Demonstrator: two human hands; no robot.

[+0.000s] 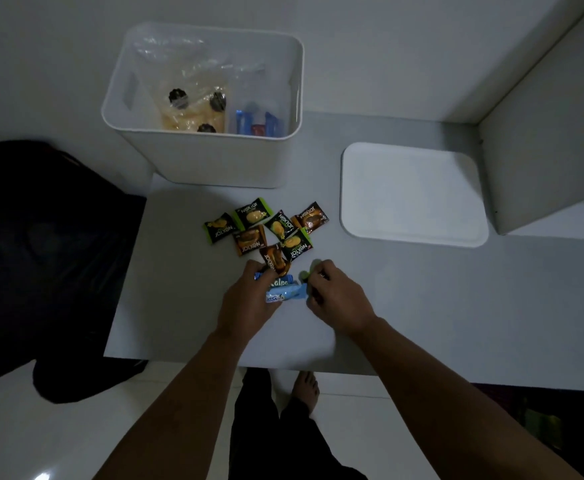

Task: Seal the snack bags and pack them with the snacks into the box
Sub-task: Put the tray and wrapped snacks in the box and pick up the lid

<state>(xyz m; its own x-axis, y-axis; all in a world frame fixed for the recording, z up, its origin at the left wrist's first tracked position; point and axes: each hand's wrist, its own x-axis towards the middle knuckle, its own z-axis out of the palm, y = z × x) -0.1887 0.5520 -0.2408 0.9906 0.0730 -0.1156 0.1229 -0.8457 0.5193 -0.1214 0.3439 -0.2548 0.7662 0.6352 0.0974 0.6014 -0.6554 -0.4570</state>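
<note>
Gathering step: left hand point(249, 299) gripped blue packets point(285, 292), right hand point(335, 296) apparently pinched a green one; remaining snacks point(266, 226) lay beyond the fingertips, next needing transfer into the box point(210, 161).

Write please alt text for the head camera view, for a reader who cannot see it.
A person's left hand and right hand gather blue snack packets at the near edge of a white table. Beyond them lie green and brown Nextar packets, then an open white box holding clear bags, its lid beside it.
</note>
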